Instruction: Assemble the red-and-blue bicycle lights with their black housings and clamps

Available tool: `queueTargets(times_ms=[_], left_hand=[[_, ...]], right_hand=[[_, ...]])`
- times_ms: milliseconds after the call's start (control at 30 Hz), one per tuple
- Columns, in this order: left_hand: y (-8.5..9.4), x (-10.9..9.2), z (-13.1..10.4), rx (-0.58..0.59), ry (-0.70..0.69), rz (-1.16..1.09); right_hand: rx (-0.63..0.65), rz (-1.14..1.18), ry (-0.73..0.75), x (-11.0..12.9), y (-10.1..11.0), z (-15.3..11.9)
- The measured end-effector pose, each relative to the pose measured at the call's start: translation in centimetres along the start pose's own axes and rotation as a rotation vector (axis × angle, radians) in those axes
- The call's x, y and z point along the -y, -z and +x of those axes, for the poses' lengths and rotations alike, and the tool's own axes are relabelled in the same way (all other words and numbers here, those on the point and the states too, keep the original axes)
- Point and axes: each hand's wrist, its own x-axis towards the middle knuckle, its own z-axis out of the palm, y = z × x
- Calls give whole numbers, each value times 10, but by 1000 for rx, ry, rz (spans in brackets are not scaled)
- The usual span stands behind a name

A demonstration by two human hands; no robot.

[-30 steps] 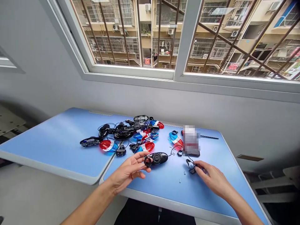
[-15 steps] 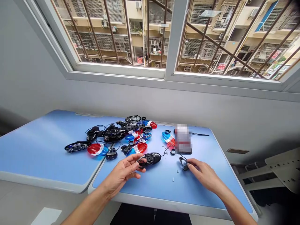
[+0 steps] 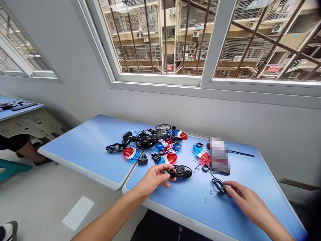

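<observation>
Above the front part of the blue table, my left hand (image 3: pixel 157 180) is closed, thumb and fingers pinching a small dark part (image 3: pixel 172 172) whose kind I cannot make out. Just behind it lies a black oval housing (image 3: pixel 183 171) with a thin wire. My right hand (image 3: pixel 242 196) grips a black ring clamp (image 3: pixel 218 184) by its lower end, with the loop tilted up to the left. Two small screws, one a silver screw (image 3: pixel 205 200), lie between the hands. Beyond the clamp rests a loose black ring (image 3: pixel 205 168).
A pile of black housings (image 3: pixel 145 143) with wires and red-and-blue lights (image 3: pixel 131 153) spreads across both tables' joint. A red-and-blue light (image 3: pixel 201 153) lies beside a blurred packet (image 3: pixel 219 155). Behind it is a black rod (image 3: pixel 242 153). Another person's leg shows at far left.
My view has swung left, so the tables and objects appear farther right and another table shows at the left. Both hands keep their holds, with little movement over the table.
</observation>
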Motion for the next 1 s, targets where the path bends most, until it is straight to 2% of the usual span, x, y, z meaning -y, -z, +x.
queueTargets(times_ms=[100, 167, 233, 300, 367, 433, 567, 767, 867, 1000], left_hand=[[5, 0, -1, -18, -3, 47], [11, -1, -1, -52, -26, 102], [14, -1, -3, -106, -70, 153], [14, -2, -4, -131, -83, 153], [7, -3, -5, -105, -58, 104], [-2, -4, -3, -60, -38, 62], [-13, -3, 10, -33, -75, 115], [-7, -5, 28, 30, -93, 184], [-5, -10, 27, 68, -55, 57], [-10, -15, 22, 142, 75, -132]], right_hand=[[-71, -60, -22, 3, 4, -4], [-176, -110, -27, 10, 8, -11], [-301, -132, 38, 23, 10, -21], [-366, -103, 161, 40, 8, -29], [-326, -36, 285, 61, 5, -36], [-228, 25, 371, 83, 1, -39], [-99, 27, 429, 114, -5, -36], [-39, 9, 356, 113, -10, -32], [-32, 72, 353, 115, -11, -32], [-62, 221, 389, 131, -13, -31]])
